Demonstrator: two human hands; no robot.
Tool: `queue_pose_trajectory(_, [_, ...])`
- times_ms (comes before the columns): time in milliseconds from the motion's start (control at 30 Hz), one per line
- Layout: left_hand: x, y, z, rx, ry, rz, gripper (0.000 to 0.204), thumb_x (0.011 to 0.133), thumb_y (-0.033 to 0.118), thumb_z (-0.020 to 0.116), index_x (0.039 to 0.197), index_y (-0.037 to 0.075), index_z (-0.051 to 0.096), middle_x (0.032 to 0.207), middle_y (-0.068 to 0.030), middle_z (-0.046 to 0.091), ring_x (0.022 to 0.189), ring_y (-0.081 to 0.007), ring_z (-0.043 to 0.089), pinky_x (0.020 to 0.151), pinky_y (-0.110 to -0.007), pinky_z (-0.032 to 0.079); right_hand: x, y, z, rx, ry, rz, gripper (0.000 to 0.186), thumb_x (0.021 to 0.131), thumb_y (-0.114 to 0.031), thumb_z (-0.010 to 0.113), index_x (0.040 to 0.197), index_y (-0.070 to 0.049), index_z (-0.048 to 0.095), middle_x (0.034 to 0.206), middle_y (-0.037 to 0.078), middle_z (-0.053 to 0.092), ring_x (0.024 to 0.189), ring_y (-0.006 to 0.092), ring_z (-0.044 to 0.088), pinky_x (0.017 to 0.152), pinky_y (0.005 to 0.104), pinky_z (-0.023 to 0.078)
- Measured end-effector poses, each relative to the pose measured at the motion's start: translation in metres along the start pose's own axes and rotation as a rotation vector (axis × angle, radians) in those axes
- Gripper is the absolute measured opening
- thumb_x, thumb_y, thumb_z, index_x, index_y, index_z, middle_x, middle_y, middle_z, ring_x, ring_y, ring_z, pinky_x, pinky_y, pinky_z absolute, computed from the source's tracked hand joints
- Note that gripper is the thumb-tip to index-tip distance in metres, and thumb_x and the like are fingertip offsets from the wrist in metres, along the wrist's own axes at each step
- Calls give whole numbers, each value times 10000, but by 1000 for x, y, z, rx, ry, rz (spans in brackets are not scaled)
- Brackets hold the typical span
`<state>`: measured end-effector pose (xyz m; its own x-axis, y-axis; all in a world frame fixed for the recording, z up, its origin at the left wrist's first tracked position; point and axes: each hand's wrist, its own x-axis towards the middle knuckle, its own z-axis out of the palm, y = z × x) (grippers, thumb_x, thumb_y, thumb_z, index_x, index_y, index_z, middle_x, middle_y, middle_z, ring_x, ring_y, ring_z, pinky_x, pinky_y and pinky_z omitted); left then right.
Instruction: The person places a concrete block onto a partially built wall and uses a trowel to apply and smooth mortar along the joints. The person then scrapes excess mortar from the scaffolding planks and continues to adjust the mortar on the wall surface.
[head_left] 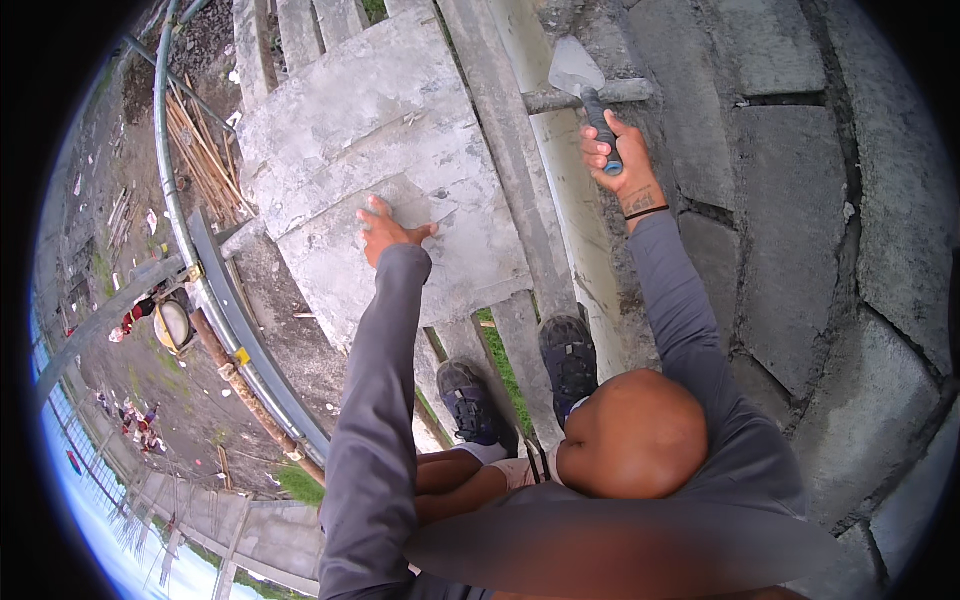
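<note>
Trowel [580,78] up at one o'clock, its handle wrapped tight in the right hand [618,165], while the left hand [385,232] lies spread flat and empty on the cement-crusted board [400,150] at eleven. High perch: a shifting board risks a fall, or a dropped trowel.

A single fisheye view looks steeply down from the person's head, close above their own knees and shoes [520,380], with both sleeved forearms running up from the lower edge. It faces a cement-splashed platform [380,130] under the left hand [385,232], near the lens. Beyond that hand, ground lies well below; straight edges bend toward the dark rim.
</note>
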<state>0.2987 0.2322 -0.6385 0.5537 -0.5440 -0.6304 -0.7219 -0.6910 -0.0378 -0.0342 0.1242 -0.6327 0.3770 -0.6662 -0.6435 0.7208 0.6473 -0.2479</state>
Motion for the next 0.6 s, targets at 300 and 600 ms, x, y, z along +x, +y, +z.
queue_pose_trajectory(300, [-1, -3, 1, -16, 3, 15, 1268, 623, 480, 907, 1584, 209, 126, 1638, -148, 151, 1434, -391, 336, 1054, -475, 476, 12, -5, -27, -43, -88, -11, 217, 1052, -315, 413, 1121, -111, 387, 801, 67, 497, 531, 118, 466, 446, 287, 395])
queue_pose_trajectory(600, [0, -3, 4, -40, -16, 21, 1310, 623, 453, 917, 1594, 229, 66, 1648, -159, 99, 1467, -401, 263, 1110, -463, 421, 58, -31, 65, -1043, 242, -220, 512, 998, -245, 531, 1455, -50, 409, 776, 62, 563, 513, 126, 514, 430, 308, 433])
